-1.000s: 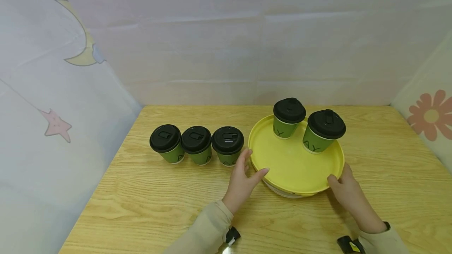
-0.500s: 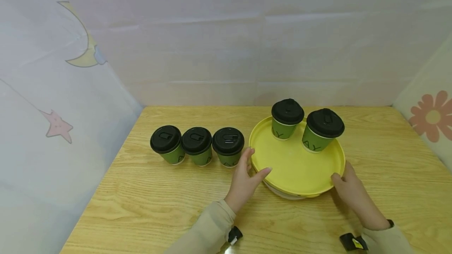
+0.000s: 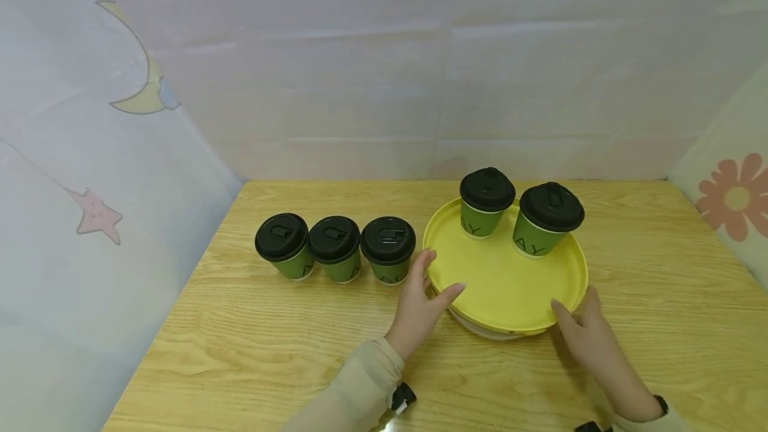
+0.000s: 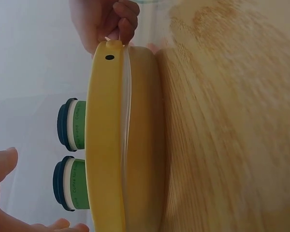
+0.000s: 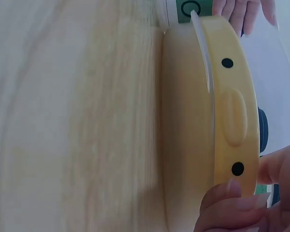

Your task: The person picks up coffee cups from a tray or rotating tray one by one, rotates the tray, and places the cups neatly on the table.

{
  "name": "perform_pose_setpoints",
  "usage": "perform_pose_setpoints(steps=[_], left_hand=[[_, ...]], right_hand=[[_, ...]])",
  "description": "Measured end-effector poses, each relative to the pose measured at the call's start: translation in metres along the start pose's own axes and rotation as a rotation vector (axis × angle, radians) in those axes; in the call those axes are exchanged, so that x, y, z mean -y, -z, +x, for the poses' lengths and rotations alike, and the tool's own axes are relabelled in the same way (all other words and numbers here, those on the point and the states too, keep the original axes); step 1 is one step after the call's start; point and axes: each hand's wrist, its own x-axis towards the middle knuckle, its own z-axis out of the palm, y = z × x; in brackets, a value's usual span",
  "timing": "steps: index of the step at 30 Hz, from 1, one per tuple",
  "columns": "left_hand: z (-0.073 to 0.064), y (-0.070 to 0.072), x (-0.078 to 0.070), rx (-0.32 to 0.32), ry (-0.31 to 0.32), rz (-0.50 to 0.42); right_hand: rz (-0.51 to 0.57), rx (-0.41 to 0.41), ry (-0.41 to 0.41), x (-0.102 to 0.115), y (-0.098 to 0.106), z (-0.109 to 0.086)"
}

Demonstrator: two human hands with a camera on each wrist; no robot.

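A round yellow tray (image 3: 492,285) stands on a paler round base (image 4: 145,140). Two green paper coffee cups with black lids, one at the back (image 3: 482,220) and one to its right (image 3: 536,239), stand upright on it. My right hand (image 3: 594,339) holds the tray's front right rim, thumb over the top and fingers against the outer side. In the right wrist view those fingers (image 5: 232,205) lie beside a dark dot on the yellow side. My left hand (image 3: 414,312) is spread at the left rim, its thumb overlapping the tray's edge, holding nothing.
To the left of the tray, three more lidded green cups (image 3: 334,249) stand in a row on the wooden table (image 3: 252,359). The rightmost cup (image 3: 387,252) is close to my left fingertips. A pale printed cloth (image 3: 360,85) hangs behind the table.
The tray has turned slightly counterclockwise, its two cups shifting a little left. My right thumb has moved inward over the rim. The left hand and the three table cups stay nearly in place.
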Motion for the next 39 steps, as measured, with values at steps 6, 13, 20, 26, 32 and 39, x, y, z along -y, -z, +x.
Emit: perform_pose_setpoints(steps=[6, 13, 20, 26, 32, 39], left_hand=[[0.001, -0.001, -0.002, -0.002, -0.004, 0.008], [0.001, -0.002, -0.002, 0.009, -0.001, 0.0], [0.001, -0.004, -0.001, 0.011, 0.005, -0.006], [0.001, -0.004, 0.0, 0.007, -0.002, -0.005], [0.002, -0.004, -0.002, 0.003, 0.012, -0.009], [0.002, -0.005, -0.001, 0.001, 0.006, -0.004]], right_hand=[[-0.022, -0.068, 0.088, 0.001, -0.004, -0.002], [-0.103, -0.125, 0.178, -0.004, 0.001, 0.004], [-0.108, -0.113, 0.19, -0.005, 0.011, 0.012], [-0.143, -0.132, 0.178, -0.006, 0.016, 0.018], [-0.146, -0.124, 0.152, -0.006, 0.018, 0.021], [-0.155, -0.126, 0.153, -0.007, 0.019, 0.022]])
